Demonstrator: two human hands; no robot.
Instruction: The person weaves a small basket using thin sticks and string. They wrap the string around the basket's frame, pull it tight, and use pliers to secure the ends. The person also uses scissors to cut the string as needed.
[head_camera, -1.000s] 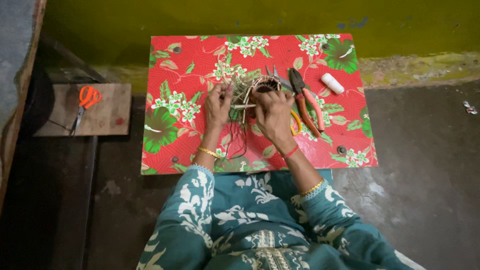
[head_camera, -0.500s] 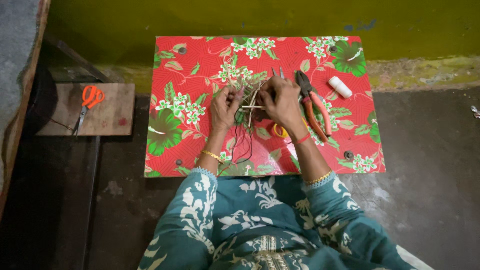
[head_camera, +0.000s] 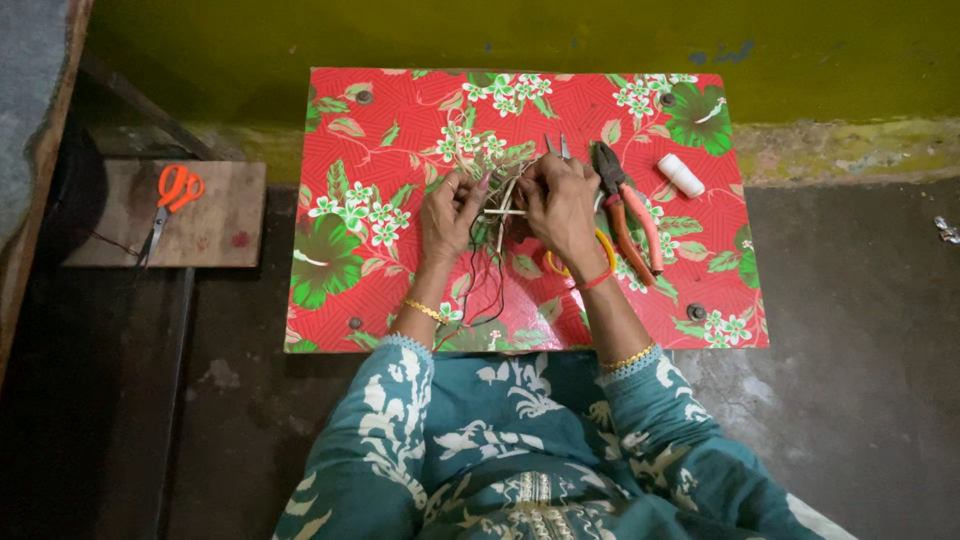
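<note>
My left hand (head_camera: 448, 212) and my right hand (head_camera: 557, 204) meet over the middle of a small table covered in a red floral cloth (head_camera: 400, 110). Between their fingers I hold a cross of thin pale sticks (head_camera: 502, 207) with dark thread (head_camera: 482, 282) trailing down toward me. Both hands pinch the sticks near where they cross. Just right of my right hand lie pliers with orange-pink handles (head_camera: 628, 207). A yellow ring-shaped thing (head_camera: 606, 243) shows partly under my right wrist.
A white thread spool (head_camera: 681, 175) lies at the table's right side. Orange-handled scissors (head_camera: 170, 197) rest on a wooden board (head_camera: 215, 228) on the floor to the left. A yellow-green wall (head_camera: 500, 30) stands behind the table. Dark concrete floor surrounds it.
The view has shifted slightly. My hands have stayed together on the stick cross, turning it a little, with the dark thread hanging between my forearms.
</note>
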